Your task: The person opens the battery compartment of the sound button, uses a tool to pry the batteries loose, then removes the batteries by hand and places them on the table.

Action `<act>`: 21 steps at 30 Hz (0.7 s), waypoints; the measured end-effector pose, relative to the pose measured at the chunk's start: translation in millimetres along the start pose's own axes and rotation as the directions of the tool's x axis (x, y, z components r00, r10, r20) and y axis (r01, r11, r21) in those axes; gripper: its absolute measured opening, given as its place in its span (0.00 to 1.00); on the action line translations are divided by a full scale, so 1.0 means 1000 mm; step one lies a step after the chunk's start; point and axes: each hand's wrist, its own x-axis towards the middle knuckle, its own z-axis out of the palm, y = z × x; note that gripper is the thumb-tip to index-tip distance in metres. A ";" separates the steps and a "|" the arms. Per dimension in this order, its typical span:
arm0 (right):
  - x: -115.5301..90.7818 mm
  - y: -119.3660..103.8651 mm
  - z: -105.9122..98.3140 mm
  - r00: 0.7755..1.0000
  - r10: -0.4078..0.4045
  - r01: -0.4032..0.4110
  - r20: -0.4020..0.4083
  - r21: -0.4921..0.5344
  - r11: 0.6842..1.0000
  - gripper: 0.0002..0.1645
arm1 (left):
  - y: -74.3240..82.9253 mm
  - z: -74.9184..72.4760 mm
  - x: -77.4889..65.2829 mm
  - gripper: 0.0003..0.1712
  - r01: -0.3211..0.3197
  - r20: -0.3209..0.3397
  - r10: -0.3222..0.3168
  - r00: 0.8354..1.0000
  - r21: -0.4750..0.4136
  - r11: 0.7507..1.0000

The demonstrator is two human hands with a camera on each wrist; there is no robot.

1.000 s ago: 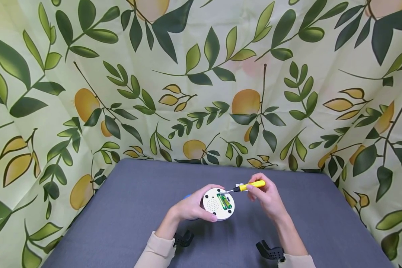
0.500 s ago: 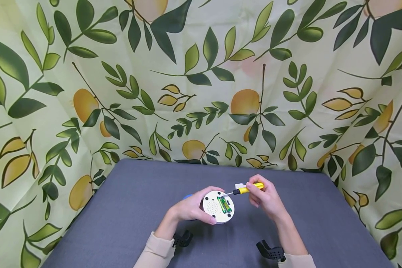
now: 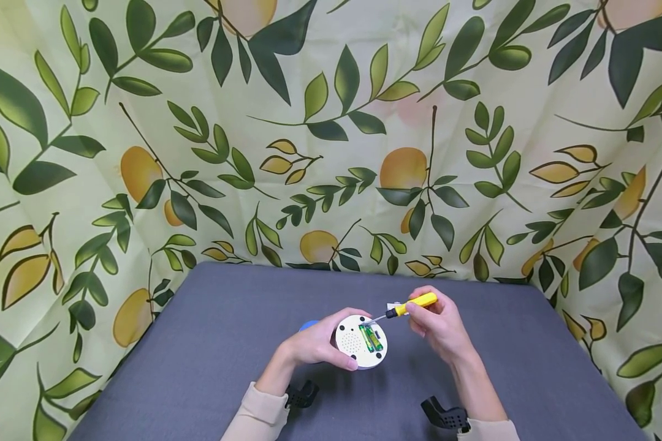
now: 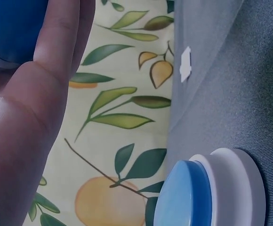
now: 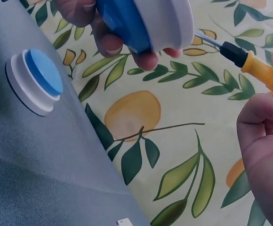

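Note:
My left hand [image 3: 317, 340] grips a round white push button [image 3: 349, 340] by its rim, its underside facing up toward the head camera. Two green batteries [image 3: 371, 339] lie in its uncovered compartment; the blue dome [image 5: 127, 21] shows in the right wrist view. Between thumb and fingers, my right hand [image 3: 441, 323] holds a yellow-handled screwdriver [image 3: 417, 302]. Its metal shaft reaches the compartment's upper end, near the battery ends. In the left wrist view, my left hand [image 4: 33, 103] partly covers the blue dome.
A second blue-and-white push button [image 5: 44, 70] sits on the grey cloth-covered table [image 3: 243, 300], mostly hidden behind my left hand in the head view. A small white piece [image 4: 185, 65] lies farther back on the table. A leaf-patterned curtain [image 3: 331, 153] encloses the back and sides.
The screwdriver handle dips slightly, then tilts up again, its tip staying near the compartment's upper end. The held push button shifts slightly downward. Both grips stay the same.

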 end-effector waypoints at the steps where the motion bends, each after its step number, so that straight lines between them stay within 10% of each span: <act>1: 0.000 0.000 0.000 1.000 -0.012 0.012 0.012 0.021 1.000 0.14 | 0.000 0.000 0.000 0.45 -0.002 0.000 0.002 1.000 0.000 1.000; 21: 0.001 0.003 0.008 0.999 -0.021 0.024 0.049 -0.068 0.997 0.11 | 0.000 0.000 0.001 0.46 0.021 0.007 -0.021 1.000 0.026 0.999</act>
